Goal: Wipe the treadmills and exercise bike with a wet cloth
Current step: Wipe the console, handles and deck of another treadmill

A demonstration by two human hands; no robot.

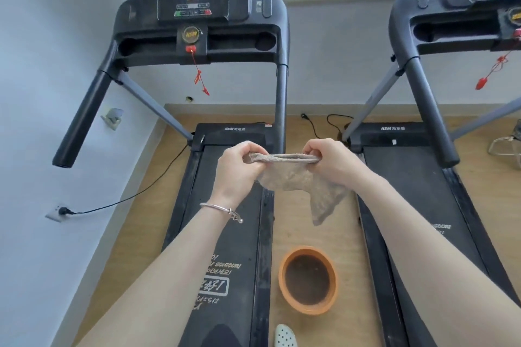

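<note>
- Here, the left hand (pixel 239 160) and right hand (pixel 329 159) both pinch the cloth (pixel 298 180), stretching its top edge.
- Below, an orange basin (pixel 308 279) sits on the floor strip between two treadmills (pixel 225 234).

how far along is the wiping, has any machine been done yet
Early, it seems. Done: nothing clearly; the left treadmill still looks dusty along its deck, and the basin holds murky water. In hand: both hands, left and right, grip the cloth stretched between them. Left: both treadmills, including the right one; no exercise bike is in view.
</note>
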